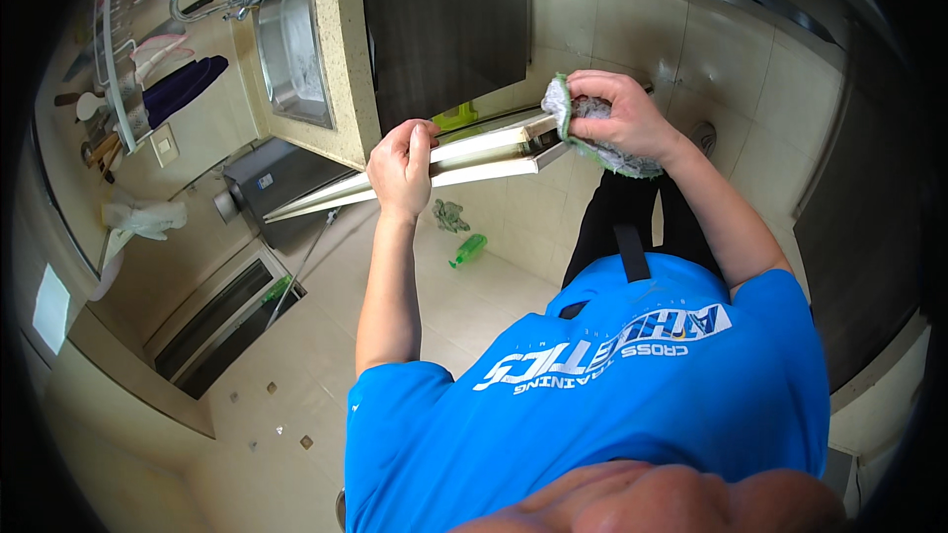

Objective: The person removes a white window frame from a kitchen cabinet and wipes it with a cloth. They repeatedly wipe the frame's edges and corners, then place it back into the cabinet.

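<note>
My left hand [404,169] grips the upper edge of a long, narrow panel [485,155] with pale edges, which looks like a cabinet door or drawer front seen edge-on. The panel runs slantwise in front of me, its far end reaching left past the hand. My right hand [618,115] holds a grey cloth with a green border [622,159] against the panel's right end. The cloth hangs down below the fingers. What the cloth covers at that end is hidden.
A steel sink [300,52] with a tap [222,0] lies at the upper left, a utensil rack [118,89] beyond it. On the tiled floor are a crumpled cloth [450,215] and a green bottle [468,250]. A thin pole [304,266] leans near a dark range hood or box [278,178].
</note>
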The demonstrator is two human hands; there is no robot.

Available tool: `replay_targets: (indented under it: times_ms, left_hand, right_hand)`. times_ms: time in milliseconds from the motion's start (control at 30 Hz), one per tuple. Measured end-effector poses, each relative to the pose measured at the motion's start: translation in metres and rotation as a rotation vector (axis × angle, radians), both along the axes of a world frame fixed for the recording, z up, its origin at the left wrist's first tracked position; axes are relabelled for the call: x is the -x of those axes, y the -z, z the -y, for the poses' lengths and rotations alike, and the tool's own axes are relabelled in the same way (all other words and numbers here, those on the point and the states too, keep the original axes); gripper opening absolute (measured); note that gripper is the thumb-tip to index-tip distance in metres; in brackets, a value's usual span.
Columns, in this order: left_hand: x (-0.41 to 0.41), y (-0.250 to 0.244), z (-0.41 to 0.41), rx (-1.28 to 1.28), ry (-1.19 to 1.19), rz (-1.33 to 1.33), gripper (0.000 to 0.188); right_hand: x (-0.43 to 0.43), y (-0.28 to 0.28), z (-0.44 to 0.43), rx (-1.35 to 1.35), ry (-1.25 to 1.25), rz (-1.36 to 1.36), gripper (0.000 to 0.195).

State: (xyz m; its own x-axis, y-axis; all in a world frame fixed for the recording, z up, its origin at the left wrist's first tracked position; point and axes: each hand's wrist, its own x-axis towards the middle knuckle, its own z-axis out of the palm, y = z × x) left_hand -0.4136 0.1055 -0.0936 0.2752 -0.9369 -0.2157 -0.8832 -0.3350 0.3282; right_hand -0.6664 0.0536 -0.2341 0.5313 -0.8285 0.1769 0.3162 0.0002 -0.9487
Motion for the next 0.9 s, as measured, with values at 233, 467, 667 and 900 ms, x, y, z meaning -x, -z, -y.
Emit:
replay_targets:
  times_ms: [233, 467, 667, 900]
  left_hand:
    - [0.006, -0.003, 0.005, 0.006, 0.035, 0.007, 0.033]
    - [0.001, -0.002, 0.001, -0.005, 0.016, 0.006, 0.032]
    - [0.005, -0.002, 0.004, 0.013, 0.035, 0.011, 0.032]
    - [0.004, -0.002, 0.004, 0.001, 0.020, 0.021, 0.032]
  right_hand:
    - [-0.005, -0.021, 0.006, 0.099, 0.008, 0.040, 0.025]
    - [0.002, 0.010, -0.002, 0.025, 0.042, -0.057, 0.024]
    - [-0.005, -0.019, 0.005, 0.122, 0.056, 0.042, 0.025]
    - [-0.001, 0.022, -0.004, 0.061, 0.057, -0.098, 0.027]
